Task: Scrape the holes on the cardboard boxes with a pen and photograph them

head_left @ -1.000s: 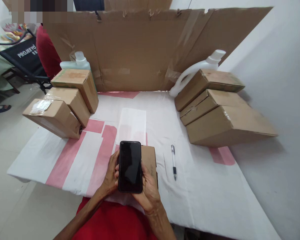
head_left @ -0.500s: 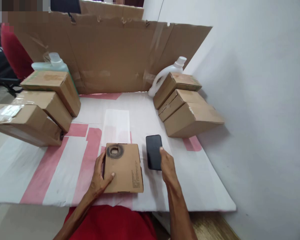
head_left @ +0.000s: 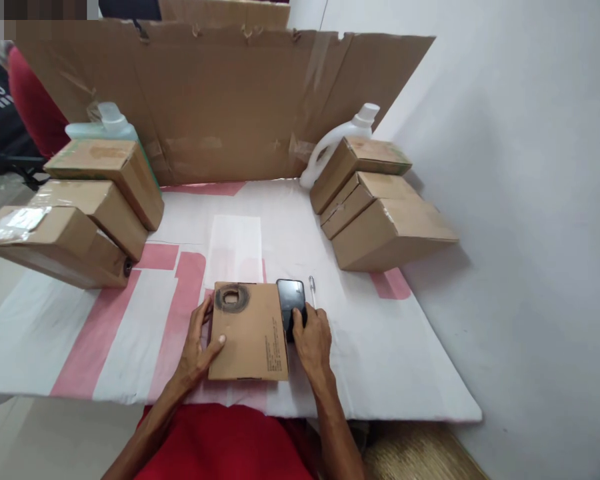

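My left hand (head_left: 200, 347) grips the left side of a small brown cardboard box (head_left: 247, 340), thumb on its top face. The box has an oval hole ringed with dark scribble near its far left corner and printed lines along its right side. My right hand (head_left: 313, 337) holds a black smartphone (head_left: 291, 297) by its right edge, thumb on the screen. The phone's left edge meets the right side of the box; its lower left part is hidden behind the box. Just beyond my right fingers a pen (head_left: 313, 287) lies on the table.
A white sheet of paper (head_left: 236, 250) lies on the white and pink table cover (head_left: 380, 360). Cardboard boxes line the left (head_left: 60, 240) and right (head_left: 390, 233), with a green jug (head_left: 105, 127) and a white jug (head_left: 337, 140) behind. A cardboard panel (head_left: 220, 107) stands at the back.
My right hand has moved the smartphone left, up against the box. The pen on the table has come into sight. My left hand still holds the box in place.
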Demonstrator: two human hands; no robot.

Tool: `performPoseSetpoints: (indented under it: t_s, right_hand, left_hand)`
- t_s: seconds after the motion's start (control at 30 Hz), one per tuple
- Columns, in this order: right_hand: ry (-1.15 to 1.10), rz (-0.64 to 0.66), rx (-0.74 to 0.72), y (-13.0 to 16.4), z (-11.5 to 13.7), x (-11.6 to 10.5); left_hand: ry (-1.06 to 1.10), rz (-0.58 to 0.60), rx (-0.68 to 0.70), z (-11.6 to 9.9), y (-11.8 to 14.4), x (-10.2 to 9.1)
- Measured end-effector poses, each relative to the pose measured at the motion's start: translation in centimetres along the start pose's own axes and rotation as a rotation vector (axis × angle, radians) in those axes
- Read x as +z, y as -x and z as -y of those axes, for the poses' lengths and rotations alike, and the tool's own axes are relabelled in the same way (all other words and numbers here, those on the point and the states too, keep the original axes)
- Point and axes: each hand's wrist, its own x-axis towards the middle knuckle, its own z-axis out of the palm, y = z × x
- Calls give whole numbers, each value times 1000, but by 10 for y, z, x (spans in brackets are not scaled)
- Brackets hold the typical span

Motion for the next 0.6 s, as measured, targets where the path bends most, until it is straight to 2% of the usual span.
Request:
performPoseSetpoints:
  t_s: [0.13,0.2,0.27,0.37,0.47,0.53,0.6]
  right_hand:
    - [41,-19,-81,15,7,-6]
    - [-58,18,-123,30,10,-12]
    - [-222,171,-99,50,12,-20]
    - [-386,414,43,82,13,-38]
    - [-455,516,96,94,21,-58]
    - [-505,528,16,90,39,-66]
    - [-569,534,-130,84,69,-65]
  left_hand:
    - [5,-12,1,2,9,-3]
    - [-18,2,-9,-1,19,-4]
    - [-28,55,-57,-7,31,-5]
    - [-38,147,-167,-26,45,-14]
    - [-42,134,-197,-56,52,-37]
    - [-52,98,-168,-78,55,-59]
    - [-107,15,-148,-98,58,-81]
